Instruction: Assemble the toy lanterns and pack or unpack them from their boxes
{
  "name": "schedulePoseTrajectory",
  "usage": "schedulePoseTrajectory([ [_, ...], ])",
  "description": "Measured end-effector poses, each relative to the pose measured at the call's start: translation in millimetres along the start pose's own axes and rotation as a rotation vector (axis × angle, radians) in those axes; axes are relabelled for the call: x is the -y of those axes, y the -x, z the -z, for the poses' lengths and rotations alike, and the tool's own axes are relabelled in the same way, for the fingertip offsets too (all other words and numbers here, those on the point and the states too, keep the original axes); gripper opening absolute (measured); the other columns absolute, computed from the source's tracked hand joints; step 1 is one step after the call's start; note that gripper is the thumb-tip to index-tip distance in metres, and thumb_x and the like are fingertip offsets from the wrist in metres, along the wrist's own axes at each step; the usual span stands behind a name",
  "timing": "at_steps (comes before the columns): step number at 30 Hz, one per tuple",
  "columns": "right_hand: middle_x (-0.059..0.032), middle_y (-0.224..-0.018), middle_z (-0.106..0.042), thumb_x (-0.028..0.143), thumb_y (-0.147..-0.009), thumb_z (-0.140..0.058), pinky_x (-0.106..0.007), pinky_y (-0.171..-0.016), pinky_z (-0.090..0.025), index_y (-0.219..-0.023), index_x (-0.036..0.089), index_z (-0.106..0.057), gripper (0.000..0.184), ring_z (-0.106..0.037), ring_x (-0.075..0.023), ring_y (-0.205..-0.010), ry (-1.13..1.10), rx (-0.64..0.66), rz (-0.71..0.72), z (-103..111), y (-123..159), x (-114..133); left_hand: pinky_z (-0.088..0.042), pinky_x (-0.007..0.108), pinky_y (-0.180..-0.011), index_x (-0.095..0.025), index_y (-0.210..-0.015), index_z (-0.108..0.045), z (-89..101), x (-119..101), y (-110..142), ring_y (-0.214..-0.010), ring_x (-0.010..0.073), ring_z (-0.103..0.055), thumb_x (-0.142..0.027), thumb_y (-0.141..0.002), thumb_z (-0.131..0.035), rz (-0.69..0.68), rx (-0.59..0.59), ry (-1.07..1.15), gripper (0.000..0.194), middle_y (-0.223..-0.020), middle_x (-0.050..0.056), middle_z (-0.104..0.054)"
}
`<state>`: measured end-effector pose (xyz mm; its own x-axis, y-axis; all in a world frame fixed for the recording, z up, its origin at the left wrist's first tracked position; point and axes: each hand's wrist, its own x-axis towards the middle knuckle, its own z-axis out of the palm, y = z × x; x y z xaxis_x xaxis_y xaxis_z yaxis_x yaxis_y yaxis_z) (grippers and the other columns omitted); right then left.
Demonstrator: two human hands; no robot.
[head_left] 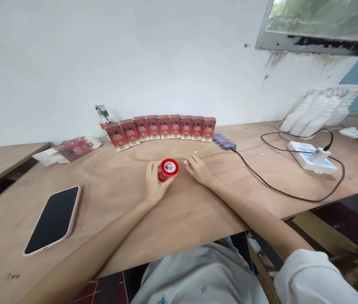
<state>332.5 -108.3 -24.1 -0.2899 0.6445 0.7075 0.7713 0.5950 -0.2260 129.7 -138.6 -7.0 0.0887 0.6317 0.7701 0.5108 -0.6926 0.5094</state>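
My left hand is wrapped round a small red round container with a white printed label on its top. The container is upright just above or on the wooden table; its lower part is partly behind my thumb. To its right, my right hand is closed, thumb and fingers together. A tiny whitish bit shows at those fingertips, too small to name. Just beyond the right fingers lies a thin light sliver.
Several red printed boxes stand in a curved row near the wall. A flat red package and a phone lie left. On the right are a blurred device on a black cable, a power strip and white plastic pieces.
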Motion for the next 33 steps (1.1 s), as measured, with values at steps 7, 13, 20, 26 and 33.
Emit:
schedulePoseTrajectory([
  [7,-0.0059,-0.087,-0.056,0.019,-0.088,-0.043,-0.030,-0.077,-0.049,-0.101,0.017,-0.061,0.022,-0.058,-0.0155,-0.079,-0.306,-0.181,-0.134,3.2,0.9,26.2,-0.046,0.039,-0.088,-0.019,-0.113,-0.051,0.1,-0.9,2.8,-0.104,0.0236,-0.056,-0.030,-0.075,-0.069,-0.016,0.071,0.016,0.043,-0.109,0.009,-0.059],
  [13,-0.0040,-0.090,-0.063,0.034,-0.078,-0.064,-0.031,-0.077,-0.054,-0.093,0.020,-0.060,0.021,-0.064,-0.0148,-0.080,-0.777,-0.333,-0.478,-0.3,-0.5,39.6,-0.048,0.038,-0.085,-0.018,-0.112,-0.049,-0.8,1.4,4.6,-0.101,0.0232,-0.059,-0.025,-0.074,-0.069,0.006,0.122,0.064,0.044,-0.109,0.010,-0.062],
  [20,-0.0031,-0.093,-0.064,0.037,-0.070,-0.073,-0.034,-0.081,-0.057,-0.084,0.023,-0.069,0.021,-0.065,-0.0156,-0.083,-0.964,-0.414,-0.471,9.4,-3.6,54.8,-0.047,0.040,-0.086,-0.019,-0.111,-0.051,-0.5,-0.1,4.4,-0.100,0.0242,-0.060,-0.023,-0.072,-0.069,0.000,0.159,0.032,0.043,-0.108,0.009,-0.063],
  [26,-0.0024,-0.092,-0.065,0.033,-0.070,-0.074,-0.033,-0.081,-0.057,-0.084,0.026,-0.074,0.015,-0.064,-0.0159,-0.087,-0.927,-0.427,-0.430,17.5,-2.7,63.0,-0.045,0.039,-0.085,-0.019,-0.110,-0.051,-0.6,-0.8,3.7,-0.099,0.0241,-0.060,-0.024,-0.073,-0.070,-0.009,0.139,0.004,0.042,-0.107,0.009,-0.063],
  [33,-0.0015,-0.087,-0.067,0.032,-0.077,-0.069,-0.033,-0.079,-0.057,-0.087,0.028,-0.073,0.011,-0.065,-0.0158,-0.085,-0.786,-0.361,-0.295,23.6,2.0,69.5,-0.045,0.038,-0.085,-0.020,-0.111,-0.051,-0.1,-0.3,4.0,-0.099,0.0237,-0.060,-0.025,-0.074,-0.069,-0.017,0.145,-0.006,0.041,-0.107,0.008,-0.062],
])
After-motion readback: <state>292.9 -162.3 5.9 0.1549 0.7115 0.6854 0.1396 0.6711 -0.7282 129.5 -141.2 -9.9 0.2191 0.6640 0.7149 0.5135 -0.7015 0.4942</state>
